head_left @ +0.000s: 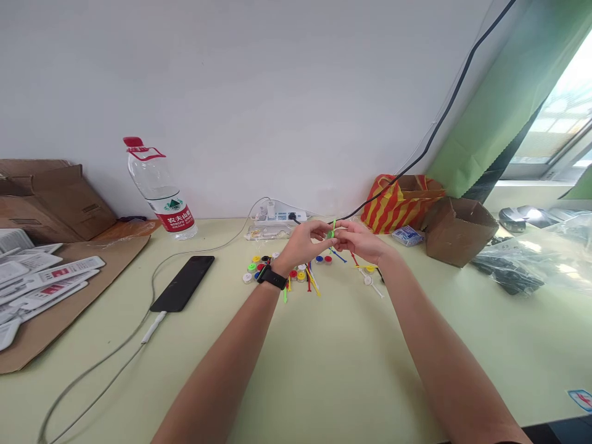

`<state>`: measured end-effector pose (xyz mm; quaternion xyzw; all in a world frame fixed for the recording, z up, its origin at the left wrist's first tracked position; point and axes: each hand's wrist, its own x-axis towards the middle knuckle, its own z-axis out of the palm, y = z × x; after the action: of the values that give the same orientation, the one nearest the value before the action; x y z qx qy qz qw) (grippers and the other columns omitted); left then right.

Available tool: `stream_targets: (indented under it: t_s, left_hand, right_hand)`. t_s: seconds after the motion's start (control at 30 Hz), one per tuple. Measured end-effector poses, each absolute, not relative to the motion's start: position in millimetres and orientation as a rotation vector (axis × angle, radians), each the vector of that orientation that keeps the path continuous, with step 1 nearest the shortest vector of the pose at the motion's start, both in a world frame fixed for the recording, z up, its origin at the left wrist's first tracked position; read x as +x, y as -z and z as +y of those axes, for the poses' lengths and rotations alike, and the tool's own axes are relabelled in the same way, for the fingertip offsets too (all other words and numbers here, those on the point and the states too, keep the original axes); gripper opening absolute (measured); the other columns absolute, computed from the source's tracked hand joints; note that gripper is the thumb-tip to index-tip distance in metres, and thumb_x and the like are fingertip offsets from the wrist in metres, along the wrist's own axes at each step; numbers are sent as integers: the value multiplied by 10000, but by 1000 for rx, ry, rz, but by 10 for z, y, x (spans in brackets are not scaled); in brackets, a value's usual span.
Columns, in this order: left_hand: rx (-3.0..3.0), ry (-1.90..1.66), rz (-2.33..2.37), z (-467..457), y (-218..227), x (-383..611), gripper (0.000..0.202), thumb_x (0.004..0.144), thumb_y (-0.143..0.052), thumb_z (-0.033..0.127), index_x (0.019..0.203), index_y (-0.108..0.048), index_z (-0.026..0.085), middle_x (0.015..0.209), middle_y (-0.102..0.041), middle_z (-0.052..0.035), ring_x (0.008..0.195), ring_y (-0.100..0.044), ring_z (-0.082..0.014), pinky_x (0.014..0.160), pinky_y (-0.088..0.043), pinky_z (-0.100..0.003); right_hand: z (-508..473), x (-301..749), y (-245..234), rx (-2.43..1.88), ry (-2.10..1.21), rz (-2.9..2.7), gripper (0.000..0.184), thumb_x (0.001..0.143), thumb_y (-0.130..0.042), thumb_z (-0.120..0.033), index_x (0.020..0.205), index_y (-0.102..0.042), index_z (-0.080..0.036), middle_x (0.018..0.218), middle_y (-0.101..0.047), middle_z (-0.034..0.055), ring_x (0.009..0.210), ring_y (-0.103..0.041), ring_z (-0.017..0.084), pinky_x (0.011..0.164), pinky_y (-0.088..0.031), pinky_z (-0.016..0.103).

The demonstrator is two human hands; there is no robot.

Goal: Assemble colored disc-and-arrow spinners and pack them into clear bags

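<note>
Both my hands meet above the far middle of the pale green table. My left hand, with a black band on its wrist, pinches a small green plastic piece. My right hand is closed on the same green piece from the other side. Beneath the hands lie several coloured round caps and thin coloured sticks in red, yellow, blue and green.
A black phone on a white cable lies left of centre. A water bottle and a power strip stand by the wall. Cardboard with white packets is at left. A striped bag, an open carton and plastic bags are at right.
</note>
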<state>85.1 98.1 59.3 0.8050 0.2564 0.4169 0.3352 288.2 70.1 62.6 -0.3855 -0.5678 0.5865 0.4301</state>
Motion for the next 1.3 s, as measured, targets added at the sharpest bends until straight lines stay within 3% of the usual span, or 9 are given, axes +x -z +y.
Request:
stream_targets:
  t_s: [0.2,0.33,0.43,0.57,0.73,0.93,1.03,1.2,1.3]
  left_hand:
    - [2061,-1036,656,950,-540,866,140,808,-717,227,929,-695,159,866,-744,-48,745,-690,-146,704,-575,-268]
    - [2180,-908,728,915,-437,908,98,738,-724,208,794,-654,168,729,-689,-12,653,-641,-138,595,-499,-242]
    - [2313,-688,697,868,-366,954,109,692,-758,212,773,-696,174,753,-706,-17,697,-650,-159,632,-498,-260]
    - [2462,-449,738,835,-289,986,119,671,-774,229,788,-782,211,830,-737,-31,814,-670,-210,684,-501,-294]
    - [2621,-485,754,924,-253,872,64,643,-778,203,703,-773,227,985,-740,-56,1011,-632,-277,839,-513,-357]
    - [2616,-578,859,1002,-296,687,329,688,-815,265,1015,-787,246,1161,-691,-82,1122,-589,-309,929,-514,-411]
    - [2542,-711,862,1005,-329,683,399,762,-811,396,1133,-748,262,1230,-683,-74,1158,-597,-302,967,-514,-426]
    - [2394,-912,801,945,-438,799,385,870,-738,428,1219,-703,270,1244,-710,-56,1043,-662,-237,914,-551,-395]
    - [2309,-1002,741,882,-517,879,432,907,-705,442,1302,-654,273,1293,-698,-70,1092,-672,-231,900,-573,-372]
  right_hand:
    - [706,2832,-597,-1241,-1216,-1657,109,867,-568,-283,957,-557,-224,709,-542,-42,630,-475,123,598,-375,250]
    - [794,2892,-413,-1739,-806,-1835,177,890,-513,-268,1054,-564,-225,774,-583,-24,666,-508,142,580,-368,244]
    - [857,3042,-301,-1873,-742,-1884,277,823,-590,-200,1099,-594,-206,839,-650,12,722,-566,160,607,-389,250]
    - [879,3349,-309,-2011,-684,-1955,154,807,-621,-190,957,-654,-195,976,-700,64,873,-617,190,677,-412,255]
    - [787,3652,-376,-2141,-847,-2073,135,699,-767,-237,822,-721,-205,856,-729,42,770,-644,193,630,-429,262]
    - [735,3694,-402,-2171,-950,-2111,180,633,-808,-201,780,-703,-199,775,-724,27,704,-669,179,607,-459,254]
    - [728,3712,-493,-2167,-909,-2085,155,701,-771,-208,824,-676,-212,820,-733,31,738,-693,184,624,-468,256]
    - [640,3583,-729,-1913,-745,-1897,176,869,-688,-374,953,-625,-233,1009,-702,48,720,-662,151,639,-485,273]
    - [571,3344,-850,-1570,-876,-1815,236,881,-698,-434,947,-604,-228,941,-677,34,722,-635,146,683,-522,294]
